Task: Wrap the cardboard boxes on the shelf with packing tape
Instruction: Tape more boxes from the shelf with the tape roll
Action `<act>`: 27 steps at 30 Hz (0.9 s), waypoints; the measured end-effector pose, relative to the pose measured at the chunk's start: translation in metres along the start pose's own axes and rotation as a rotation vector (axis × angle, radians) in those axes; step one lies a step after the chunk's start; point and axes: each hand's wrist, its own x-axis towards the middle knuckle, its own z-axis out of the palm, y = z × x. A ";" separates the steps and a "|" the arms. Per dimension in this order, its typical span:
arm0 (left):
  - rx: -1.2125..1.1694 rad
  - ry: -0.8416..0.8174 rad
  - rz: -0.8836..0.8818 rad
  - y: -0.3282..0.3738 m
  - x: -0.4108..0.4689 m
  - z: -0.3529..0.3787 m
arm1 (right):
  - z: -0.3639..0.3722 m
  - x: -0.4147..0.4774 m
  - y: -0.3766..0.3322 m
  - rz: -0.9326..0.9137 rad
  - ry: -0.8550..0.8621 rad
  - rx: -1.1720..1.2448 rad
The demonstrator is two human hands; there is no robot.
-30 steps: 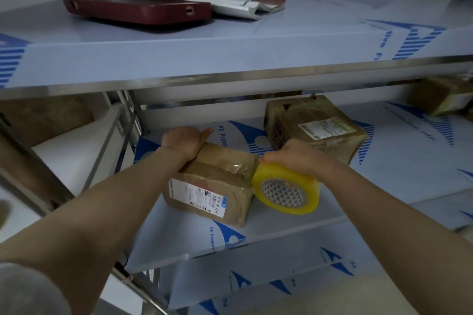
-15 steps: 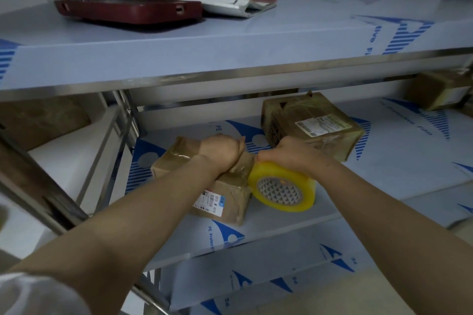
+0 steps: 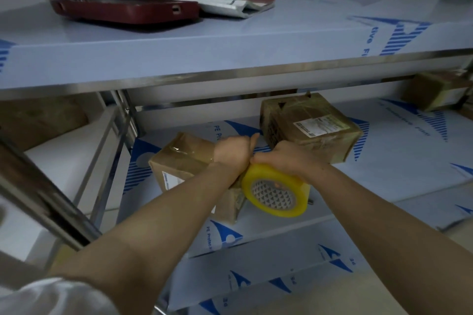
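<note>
Three boxes on the middle shelf (image 3: 384, 176). The box (image 3: 184, 161) you are working lies front left, set at an angle. A second box (image 3: 307, 125) stands just behind your hands. A third box (image 3: 435, 89) is far right, well apart.

Left hand (image 3: 231, 152): on the box's top at its right end, knuckles toward you, thumb up. Fingers bend over the far side, out of sight. It reads as clamping the box; whether it also pins the tape end I cannot tell.

Right hand (image 3: 289, 158): closed over the top of the yellow roll (image 3: 276, 194). The roll stands on edge against the box's right end, core facing you.

Handling, as judgement:
- The box looks small and light, stiff along edges and corners, softer mid-panel.
- Glossy tape (image 3: 189, 153) already crosses the top (slick under a palm).
- The shelf surface looks slippery too, so expect the box to skate when you pull.
- Hold the box at a corner or across an edge, pressing downward, off the taped band.
- The roll is rigid. Take it by the rim with fingers through the core so it can turn.
- The tape is thin and clingy. Keep the free length short and taut, or it will fold onto itself.

Step in hand, by my reading: laying a band around the box's right end.
</note>
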 end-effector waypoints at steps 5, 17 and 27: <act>-0.033 0.034 -0.038 -0.034 0.008 -0.022 | -0.001 0.002 0.003 0.010 -0.009 -0.045; 0.114 0.000 -0.392 -0.111 0.001 -0.023 | 0.001 0.005 0.003 0.059 0.000 -0.033; -0.240 0.079 -0.150 -0.087 -0.011 -0.040 | 0.005 0.006 0.009 0.094 0.003 0.051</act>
